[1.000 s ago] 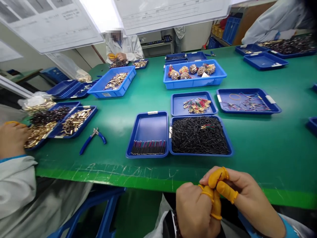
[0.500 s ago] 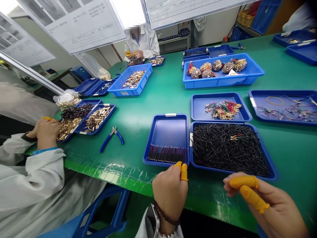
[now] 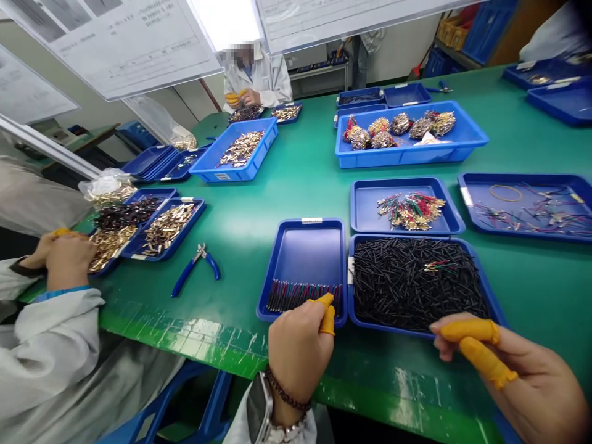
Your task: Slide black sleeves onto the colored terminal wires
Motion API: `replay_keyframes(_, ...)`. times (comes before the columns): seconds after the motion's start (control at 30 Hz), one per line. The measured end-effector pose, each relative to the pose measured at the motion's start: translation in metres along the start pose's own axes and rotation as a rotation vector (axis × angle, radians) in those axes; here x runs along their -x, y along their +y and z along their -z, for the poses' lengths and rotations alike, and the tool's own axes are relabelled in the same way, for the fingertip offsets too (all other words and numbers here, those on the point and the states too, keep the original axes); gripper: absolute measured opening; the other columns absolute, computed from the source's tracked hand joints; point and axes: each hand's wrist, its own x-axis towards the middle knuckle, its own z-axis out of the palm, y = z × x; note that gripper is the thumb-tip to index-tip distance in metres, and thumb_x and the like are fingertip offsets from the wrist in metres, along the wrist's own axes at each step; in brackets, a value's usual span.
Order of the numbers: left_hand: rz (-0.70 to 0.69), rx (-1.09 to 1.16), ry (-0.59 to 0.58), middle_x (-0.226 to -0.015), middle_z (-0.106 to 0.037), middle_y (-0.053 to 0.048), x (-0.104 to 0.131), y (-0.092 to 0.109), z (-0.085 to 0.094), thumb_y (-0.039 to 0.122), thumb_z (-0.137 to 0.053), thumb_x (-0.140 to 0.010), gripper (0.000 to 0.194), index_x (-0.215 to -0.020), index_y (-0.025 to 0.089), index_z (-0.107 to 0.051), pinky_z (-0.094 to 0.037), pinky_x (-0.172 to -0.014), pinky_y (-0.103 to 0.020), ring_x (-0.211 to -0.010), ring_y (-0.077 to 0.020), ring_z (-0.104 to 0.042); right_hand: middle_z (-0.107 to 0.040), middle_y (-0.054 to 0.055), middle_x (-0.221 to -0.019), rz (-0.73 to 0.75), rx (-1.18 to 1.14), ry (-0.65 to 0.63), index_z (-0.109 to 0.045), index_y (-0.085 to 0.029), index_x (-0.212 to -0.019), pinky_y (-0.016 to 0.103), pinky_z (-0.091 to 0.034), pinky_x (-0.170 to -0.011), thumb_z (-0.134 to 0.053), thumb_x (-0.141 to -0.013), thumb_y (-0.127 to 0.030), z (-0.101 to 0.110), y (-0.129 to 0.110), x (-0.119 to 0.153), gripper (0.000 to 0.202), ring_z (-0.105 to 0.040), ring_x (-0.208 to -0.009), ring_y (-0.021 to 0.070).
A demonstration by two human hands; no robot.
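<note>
My left hand (image 3: pixel 300 342), with yellow finger cots, reaches over the front rim of a blue tray (image 3: pixel 308 250). Its thumb and forefinger are closed at the row of black-sleeved wires (image 3: pixel 289 297) lying side by side there; what they hold, if anything, is hidden. To the right, my right hand (image 3: pixel 504 364) hovers by the front corner of a tray of short black tubes (image 3: pixel 416 283). Its thumb and forefinger, also in yellow cots, are pressed together with nothing visible between them. A few coloured wires with gold ends (image 3: pixel 439 266) lie on the tubes.
Behind the tubes stands a tray of coloured wires (image 3: pixel 411 209); another wire tray (image 3: pixel 531 213) is at right. A large blue bin (image 3: pixel 411 154) holds bundles. Blue-handled cutters (image 3: pixel 197 265) lie left, near a co-worker's hands (image 3: pixel 69 256) and trays of brass parts (image 3: pixel 169 228).
The view has shifted a little, so most things sit further left. My left fingers have moved from the front right corner of the tray to further over the wire row. My right hand stays closed.
</note>
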Motion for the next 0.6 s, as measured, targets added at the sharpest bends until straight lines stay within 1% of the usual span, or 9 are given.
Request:
replay_keyframes(0.07,-0.043,0.015,0.078,-0.071,-0.069,-0.001,-0.008,0.005,0.004,0.023,-0.053,-0.083,0.014,-0.080,0.022,-0.067,-0.038,-0.054,-0.027,-0.063,-0.0182,-0.063,-0.067,0.005,-0.094,0.042,0.260,0.068,-0.065,-0.026,-0.098,0.033,-0.051,-0.069,-0.060,-0.079,-0.032,0.015,-0.009,-0.020,0.020,-0.063,-0.078,0.0225)
replay_keyframes(0.1,-0.063,0.022,0.110,-0.068,-0.067,0.000,-0.014,0.011,0.006,0.024,-0.053,-0.083,0.014,-0.078,0.021,-0.066,-0.037,-0.053,-0.027,-0.061,-0.0181,-0.062,-0.066,0.004,-0.093,0.107,0.391,0.109,-0.065,-0.026,-0.095,0.034,-0.050,-0.071,-0.060,-0.078,-0.032,0.023,-0.014,-0.033,0.019,-0.062,-0.079,0.0229)
replay_keyframes(0.2,-0.146,0.039,0.128,-0.061,-0.063,0.000,-0.033,0.041,0.011,0.025,-0.052,-0.084,0.020,-0.067,0.020,-0.062,-0.035,-0.052,-0.028,-0.057,-0.0180,-0.058,-0.063,0.007,-0.095,0.340,0.700,0.023,-0.061,-0.022,-0.099,0.039,-0.048,-0.073,-0.052,-0.082,-0.023,0.039,-0.019,-0.073,0.019,-0.058,-0.084,0.0246)
replay_keyframes(0.23,-0.180,0.048,0.110,-0.063,-0.063,0.000,-0.039,0.053,0.011,0.025,-0.053,-0.084,0.019,-0.067,0.021,-0.061,-0.036,-0.053,-0.029,-0.058,-0.0181,-0.058,-0.061,0.008,-0.097,0.379,0.785,-0.030,-0.060,-0.021,-0.100,0.040,-0.047,-0.075,-0.051,-0.082,-0.019,0.042,-0.018,-0.084,0.020,-0.057,-0.087,0.0255)
replay_keyframes(0.3,-0.262,0.091,0.058,-0.071,-0.064,0.000,-0.051,0.078,0.008,0.024,-0.053,-0.084,0.012,-0.077,0.022,-0.062,-0.037,-0.056,-0.029,-0.063,-0.0184,-0.058,-0.059,0.010,-0.098,0.427,0.920,-0.116,-0.060,-0.019,-0.096,0.042,-0.047,-0.076,-0.052,-0.080,-0.015,0.044,-0.013,-0.101,0.018,-0.054,-0.090,0.0269)
replay_keyframes(0.37,-0.328,0.109,0.028,-0.077,-0.063,-0.001,-0.059,0.099,0.000,0.023,-0.052,-0.084,0.010,-0.080,0.022,-0.061,-0.039,-0.060,-0.031,-0.070,-0.0196,-0.057,-0.059,0.010,-0.097,0.451,0.993,-0.147,-0.059,-0.017,-0.087,0.041,-0.047,-0.073,-0.052,-0.080,-0.013,0.043,-0.009,-0.108,0.010,-0.052,-0.086,0.0262)
replay_keyframes(0.43,-0.369,0.106,0.015,-0.079,-0.061,-0.002,-0.065,0.113,-0.011,0.023,-0.052,-0.083,0.010,-0.078,0.021,-0.061,-0.040,-0.064,-0.033,-0.075,-0.0210,-0.055,-0.058,0.010,-0.094,0.476,1.006,-0.149,-0.057,-0.017,-0.082,0.040,-0.047,-0.071,-0.050,-0.081,-0.010,0.042,-0.008,-0.109,0.010,-0.050,-0.083,0.0248)
replay_keyframes(0.53,-0.380,0.098,0.028,-0.083,-0.060,-0.004,-0.070,0.122,-0.024,0.023,-0.054,-0.082,0.008,-0.079,0.020,-0.060,-0.040,-0.067,-0.034,-0.079,-0.0218,-0.052,-0.056,0.010,-0.093,0.528,0.964,-0.149,-0.056,-0.016,-0.083,0.039,-0.046,-0.071,-0.047,-0.080,-0.004,0.043,-0.011,-0.106,0.016,-0.048,-0.082,0.0238)
replay_keyframes(0.6,-0.382,0.079,0.050,-0.085,-0.059,-0.004,-0.071,0.125,-0.029,0.024,-0.055,-0.082,0.007,-0.083,0.020,-0.061,-0.039,-0.066,-0.034,-0.081,-0.0223,-0.052,-0.056,0.011,-0.092,0.573,0.922,-0.148,-0.056,-0.015,-0.083,0.039,-0.046,-0.072,-0.045,-0.078,0.000,0.044,-0.014,-0.105,0.020,-0.047,-0.083,0.0239)
